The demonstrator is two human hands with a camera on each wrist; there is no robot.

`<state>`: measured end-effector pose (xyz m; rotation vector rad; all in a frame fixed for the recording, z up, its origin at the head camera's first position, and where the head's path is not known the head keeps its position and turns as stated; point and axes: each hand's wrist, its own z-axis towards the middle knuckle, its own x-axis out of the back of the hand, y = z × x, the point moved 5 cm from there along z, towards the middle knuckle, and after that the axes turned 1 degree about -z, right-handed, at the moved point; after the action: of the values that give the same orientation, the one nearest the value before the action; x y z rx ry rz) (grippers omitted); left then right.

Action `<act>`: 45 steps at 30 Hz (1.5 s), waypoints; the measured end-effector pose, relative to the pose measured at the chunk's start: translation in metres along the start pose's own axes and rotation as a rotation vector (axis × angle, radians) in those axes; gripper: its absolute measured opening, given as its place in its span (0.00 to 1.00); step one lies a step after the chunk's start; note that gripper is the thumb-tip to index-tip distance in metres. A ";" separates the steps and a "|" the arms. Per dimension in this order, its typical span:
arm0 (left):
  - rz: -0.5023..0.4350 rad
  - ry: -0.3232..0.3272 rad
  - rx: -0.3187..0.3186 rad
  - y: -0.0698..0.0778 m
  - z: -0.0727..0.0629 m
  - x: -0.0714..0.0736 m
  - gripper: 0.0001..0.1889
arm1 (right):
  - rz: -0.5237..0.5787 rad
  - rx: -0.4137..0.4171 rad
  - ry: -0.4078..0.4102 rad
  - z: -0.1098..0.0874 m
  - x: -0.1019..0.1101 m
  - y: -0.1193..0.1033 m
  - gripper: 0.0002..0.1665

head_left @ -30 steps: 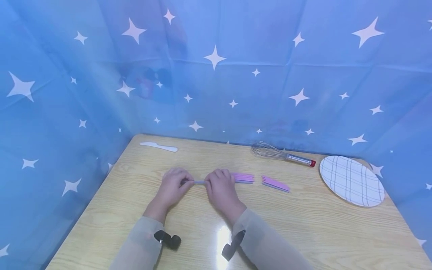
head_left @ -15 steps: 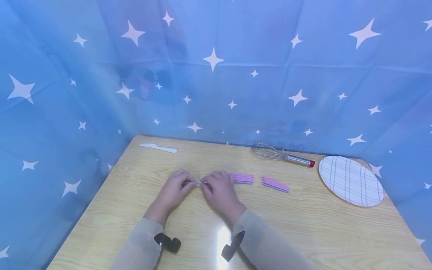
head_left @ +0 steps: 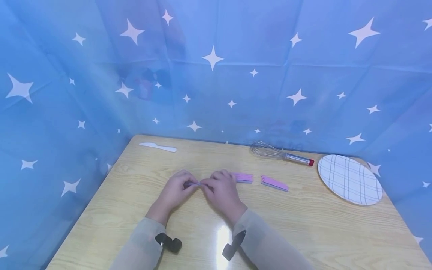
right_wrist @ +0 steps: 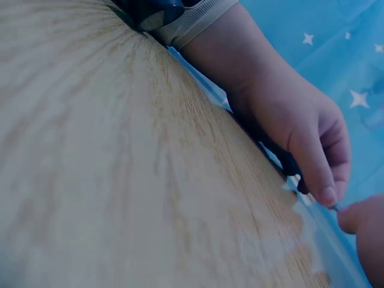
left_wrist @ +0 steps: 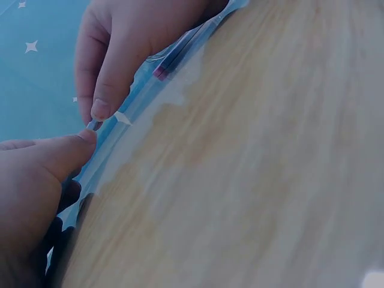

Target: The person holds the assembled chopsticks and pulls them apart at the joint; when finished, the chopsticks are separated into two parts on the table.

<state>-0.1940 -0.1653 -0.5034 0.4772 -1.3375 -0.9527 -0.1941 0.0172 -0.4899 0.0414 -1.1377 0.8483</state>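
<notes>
Both hands meet over the middle of the wooden table (head_left: 189,232). My left hand (head_left: 174,188) pinches a thin blue-grey stick (head_left: 199,184) between thumb and fingers. On the stick's other side my right hand (head_left: 221,190) pinches it too, thumb tip close to the left thumb. Only a short piece of the stick (left_wrist: 92,125) shows in the left wrist view, the rest being covered by fingers. Just right of the right hand lies a row of pink and purple strips (head_left: 243,177), partly behind that hand. A second such row of strips (head_left: 275,183) lies farther right, slightly slanted.
A white plastic knife (head_left: 158,147) lies at the back left of the table. Along the back edge rests a wire whisk (head_left: 268,150) with a red-tipped handle. An oval checked plate (head_left: 351,180) occupies the right side. Blue star-patterned cloth (head_left: 216,93) surrounds the table.
The right hand has shifted slightly, its thumb and fingers now closer to the left hand's. Less of the stick shows between them. The strips, knife, whisk and plate stay put.
</notes>
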 end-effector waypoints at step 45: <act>0.244 0.049 -0.361 0.085 0.023 -0.108 0.07 | 0.022 -0.009 0.208 -0.077 0.081 0.074 0.07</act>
<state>-0.1844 -0.0261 -0.4976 0.0581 -1.1181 -0.9455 -0.1666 0.1481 -0.4879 -0.0651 -0.9479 0.8462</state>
